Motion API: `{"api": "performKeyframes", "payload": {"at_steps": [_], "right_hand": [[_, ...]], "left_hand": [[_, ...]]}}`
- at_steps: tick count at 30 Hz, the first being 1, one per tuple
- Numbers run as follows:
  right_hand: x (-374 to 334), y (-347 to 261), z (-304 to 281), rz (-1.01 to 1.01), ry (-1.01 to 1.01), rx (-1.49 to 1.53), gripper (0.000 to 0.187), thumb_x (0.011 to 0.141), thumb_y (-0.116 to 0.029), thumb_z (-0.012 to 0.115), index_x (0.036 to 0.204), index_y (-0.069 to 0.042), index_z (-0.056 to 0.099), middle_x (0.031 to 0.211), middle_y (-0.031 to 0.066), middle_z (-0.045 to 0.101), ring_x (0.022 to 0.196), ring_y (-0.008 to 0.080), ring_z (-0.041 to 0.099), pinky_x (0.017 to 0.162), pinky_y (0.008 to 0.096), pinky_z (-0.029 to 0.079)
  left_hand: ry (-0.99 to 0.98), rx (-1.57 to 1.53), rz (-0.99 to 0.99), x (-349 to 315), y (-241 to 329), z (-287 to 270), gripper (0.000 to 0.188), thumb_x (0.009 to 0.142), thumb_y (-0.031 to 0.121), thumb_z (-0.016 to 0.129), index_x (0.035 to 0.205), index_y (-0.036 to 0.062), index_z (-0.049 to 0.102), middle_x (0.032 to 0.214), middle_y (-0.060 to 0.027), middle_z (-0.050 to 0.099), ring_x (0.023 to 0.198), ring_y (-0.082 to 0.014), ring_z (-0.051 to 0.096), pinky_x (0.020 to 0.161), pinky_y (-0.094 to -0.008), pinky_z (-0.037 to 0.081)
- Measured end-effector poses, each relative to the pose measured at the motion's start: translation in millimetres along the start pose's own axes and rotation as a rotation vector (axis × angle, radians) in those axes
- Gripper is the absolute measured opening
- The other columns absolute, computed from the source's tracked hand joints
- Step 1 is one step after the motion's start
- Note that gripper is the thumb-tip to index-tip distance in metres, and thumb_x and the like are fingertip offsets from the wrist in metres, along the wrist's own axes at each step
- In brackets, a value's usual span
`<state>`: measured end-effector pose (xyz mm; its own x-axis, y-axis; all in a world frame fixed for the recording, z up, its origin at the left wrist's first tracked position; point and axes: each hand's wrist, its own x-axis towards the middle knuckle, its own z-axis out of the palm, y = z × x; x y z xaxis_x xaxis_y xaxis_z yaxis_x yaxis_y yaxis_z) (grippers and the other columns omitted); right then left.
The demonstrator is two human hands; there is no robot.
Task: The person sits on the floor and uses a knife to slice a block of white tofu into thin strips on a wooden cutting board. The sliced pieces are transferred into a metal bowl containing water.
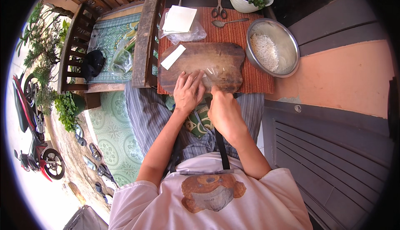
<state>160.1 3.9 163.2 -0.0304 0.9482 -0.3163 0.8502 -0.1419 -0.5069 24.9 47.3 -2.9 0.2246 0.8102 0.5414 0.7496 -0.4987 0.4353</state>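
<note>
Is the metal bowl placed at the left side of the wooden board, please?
No, the metal bowl stands to the right of the wooden board.

You seem to be on a home's porch. To your left are a brown slatted wooden bench [144,50], leafy green plants [66,112], dark sandals [95,151] and a red-and-black motorbike [39,125].

- Left hand [188,93]: palm down, fingers [190,81] stretched forward.
- Right hand [226,112]: curled into a fist.
- Left forearm [161,146], right forearm [249,154]: bare, angled inward.
</note>
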Motion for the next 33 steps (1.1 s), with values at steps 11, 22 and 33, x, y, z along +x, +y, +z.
{"api": "performKeyframes", "payload": {"at_steps": [11,22,33], "right_hand": [[-16.0,10.5,14.0,-0.017,0.114,0.060,0.017,0.094,0.004,0.061,0.110,0.010,0.063,0.085,0.0370,0.069,0.086,0.0534,0.071,0.075,0.0564,0.059],[-18.9,44.4,34.3,-0.072,0.187,0.118,0.025,0.098,-0.002,0.063,0.122,0.004,0.060,0.092,0.0316,0.071,0.089,0.0504,0.073,0.076,0.0554,0.059],[-10.6,46.8,37.8,-0.161,0.304,0.173,0.013,0.103,-0.005,0.058,0.115,0.001,0.060,0.090,0.0296,0.071,0.087,0.0494,0.071,0.075,0.0575,0.056]], "left_hand": [[0.000,-0.002,0.004,1.5,0.4,-1.2,0.050,0.084,0.010,0.073,0.135,0.0104,0.073,0.129,-0.0039,0.070,0.116,-0.0256,0.065,0.116,-0.0462,0.048],[0.027,-0.005,0.009,-2.1,-2.5,1.0,0.047,0.087,0.008,0.073,0.133,0.0136,0.075,0.132,-0.0033,0.073,0.116,-0.0265,0.068,0.115,-0.0450,0.050],[0.030,0.022,0.028,-1.7,-2.7,1.2,0.046,0.086,0.010,0.074,0.132,0.0103,0.074,0.131,-0.0036,0.071,0.117,-0.0257,0.067,0.114,-0.0451,0.050]]}}
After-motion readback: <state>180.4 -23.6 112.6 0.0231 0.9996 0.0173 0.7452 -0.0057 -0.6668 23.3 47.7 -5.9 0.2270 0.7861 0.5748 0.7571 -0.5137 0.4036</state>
